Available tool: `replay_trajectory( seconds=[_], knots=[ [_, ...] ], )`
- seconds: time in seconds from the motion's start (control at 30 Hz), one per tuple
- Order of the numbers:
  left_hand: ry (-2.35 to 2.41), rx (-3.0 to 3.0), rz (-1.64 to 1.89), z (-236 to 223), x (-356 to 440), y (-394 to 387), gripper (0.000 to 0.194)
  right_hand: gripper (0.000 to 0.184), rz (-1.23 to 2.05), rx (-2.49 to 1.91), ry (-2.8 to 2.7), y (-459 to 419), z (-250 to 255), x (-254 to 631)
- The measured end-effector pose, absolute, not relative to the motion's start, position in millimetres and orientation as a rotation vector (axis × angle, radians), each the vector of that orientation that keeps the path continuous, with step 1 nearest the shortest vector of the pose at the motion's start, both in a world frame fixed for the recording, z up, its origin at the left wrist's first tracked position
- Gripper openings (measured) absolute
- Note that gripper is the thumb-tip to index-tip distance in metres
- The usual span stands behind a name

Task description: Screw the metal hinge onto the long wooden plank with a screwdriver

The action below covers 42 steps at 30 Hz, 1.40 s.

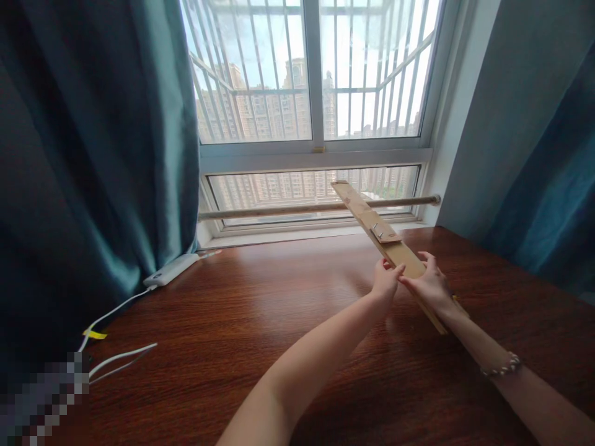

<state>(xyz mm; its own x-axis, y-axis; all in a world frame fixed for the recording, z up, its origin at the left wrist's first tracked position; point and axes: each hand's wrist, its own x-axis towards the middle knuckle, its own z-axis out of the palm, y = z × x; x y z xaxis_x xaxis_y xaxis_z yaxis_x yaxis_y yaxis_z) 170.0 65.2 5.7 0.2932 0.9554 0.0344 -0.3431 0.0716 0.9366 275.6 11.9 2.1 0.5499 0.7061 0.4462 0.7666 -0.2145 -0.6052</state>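
A long, narrow wooden board [356,204] slants above the table, its far end raised in front of the window. A small flat piece of wood [385,234] lies across the board's upper face, with two thin metal pins or nails standing out of it. My left hand [387,280] is closed on the board's left edge, thumb on top. My right hand [431,286] grips across the board from the right, thumb close to my left thumb. My right wrist and forearm cover part of the near end.
The brown wood-grain table [223,322] reaches to the window sill. A white power strip [171,270] with a white cable lies at the left beside the dark curtain [139,155]. A horizontal rail [279,211] crosses the lower window behind the board.
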Motion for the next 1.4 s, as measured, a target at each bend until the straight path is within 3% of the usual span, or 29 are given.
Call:
replay_trajectory(
  seconds=[0.13,0.43,1.03,1.1,1.27,1.4],
  knots=[
    [0.848,0.979,1.241,-0.8,126.6,72.6,0.038,0.073,-0.112,-2.031,-1.239,11.3,-0.4,211.9],
    [0.766,0.890,1.100,-12.7,37.6,81.0,0.041,0.080,0.029,-1.946,-1.459,-4.4,-4.1,135.3],
    [0.754,0.992,0.948,-18.3,39.7,88.4,0.039,0.075,0.135,-1.729,-1.434,0.5,-22.9,157.8],
    [0.810,1.078,0.917,-15.5,36.6,89.2,0.045,0.076,0.165,-1.681,-1.392,14.8,-16.1,165.0],
    [1.017,1.572,1.205,0.2,28.7,92.1,0.087,0.074,0.367,-1.618,-1.289,58.9,16.1,172.8],
    [0.879,1.766,1.303,9.1,26.9,97.4,0.076,0.066,0.396,-1.608,-1.329,75.8,27.7,167.0]
  ],
)
